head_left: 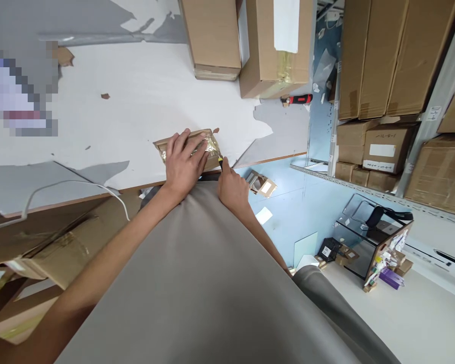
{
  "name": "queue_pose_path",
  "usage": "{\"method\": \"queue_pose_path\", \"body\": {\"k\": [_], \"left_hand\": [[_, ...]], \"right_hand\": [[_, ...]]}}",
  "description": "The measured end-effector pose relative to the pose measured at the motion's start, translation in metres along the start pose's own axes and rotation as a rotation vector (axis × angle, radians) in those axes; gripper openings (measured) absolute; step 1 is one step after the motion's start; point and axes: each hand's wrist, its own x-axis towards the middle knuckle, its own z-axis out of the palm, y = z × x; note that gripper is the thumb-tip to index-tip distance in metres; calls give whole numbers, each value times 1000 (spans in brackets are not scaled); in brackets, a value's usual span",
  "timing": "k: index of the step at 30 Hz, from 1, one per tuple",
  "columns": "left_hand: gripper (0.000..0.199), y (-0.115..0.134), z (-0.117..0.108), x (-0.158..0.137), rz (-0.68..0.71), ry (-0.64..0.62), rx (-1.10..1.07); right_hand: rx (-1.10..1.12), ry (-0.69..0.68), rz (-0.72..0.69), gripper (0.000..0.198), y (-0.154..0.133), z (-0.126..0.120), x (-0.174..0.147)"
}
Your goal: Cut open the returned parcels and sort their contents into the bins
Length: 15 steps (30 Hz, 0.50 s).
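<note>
The package [211,163] is brown with gold tape [213,145], the tool [220,160] black and yellow, the shirt [197,263] grey.

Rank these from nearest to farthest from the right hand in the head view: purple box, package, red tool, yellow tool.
1. Yellow tool: gripped in the right hand.
2. Package: just left, under the left hand.
3. Red tool: up and right, near the table's right end.
4. Purple box: far lower right.
</note>
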Motion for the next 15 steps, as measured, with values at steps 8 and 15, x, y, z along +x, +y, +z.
{"method": "queue_pose_path", "body": {"k": [8,15], "left_hand": [[59,3,-1,-2,-30,11,-23],[60,3,-7,-1,-23,-24,-37]], "right_hand": [[7,-6,0,71,10,5,-4],[36,-24,-20,68,14,-2,-5]]}}
